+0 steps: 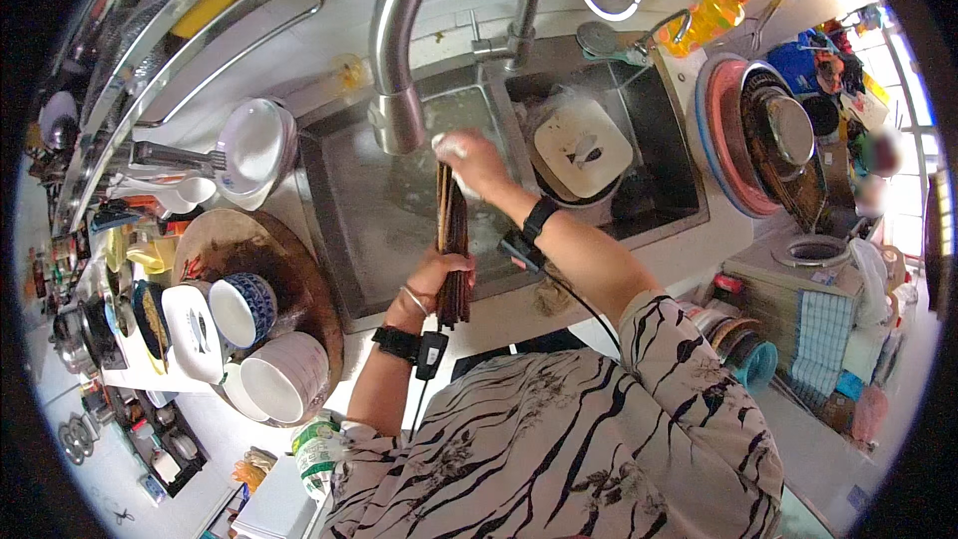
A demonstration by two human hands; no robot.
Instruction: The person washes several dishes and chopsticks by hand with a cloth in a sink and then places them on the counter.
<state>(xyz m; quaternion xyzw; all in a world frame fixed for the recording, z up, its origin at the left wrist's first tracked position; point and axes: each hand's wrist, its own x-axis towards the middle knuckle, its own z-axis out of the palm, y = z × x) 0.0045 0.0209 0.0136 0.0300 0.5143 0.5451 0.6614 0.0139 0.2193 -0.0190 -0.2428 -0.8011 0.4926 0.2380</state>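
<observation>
A bundle of dark chopsticks (pixel 454 239) is gripped in my left hand (pixel 438 273) over the front part of the left sink basin (pixel 359 239). My right hand (pixel 473 161) presses a whitish cloth or sponge (pixel 451 144) against the far ends of the chopsticks; the fingers partly cover it. Just beyond that hand hangs the steel faucet spout (pixel 398 123). Water with some suds lies in the left basin. In the right basin (pixel 651 187), a white square dish (pixel 584 150) with a fish design sits on top of a round bowl or pan.
On the left, a round wooden chopping board (pixel 333 359) bears a blue-patterned bowl (pixel 243 311) and large white bowls (pixel 284 378). White plates (pixel 254 146) are stacked behind it. Right of the sink stand nested basins (pixel 718 135) and a bottle of yellow liquid (pixel 707 19).
</observation>
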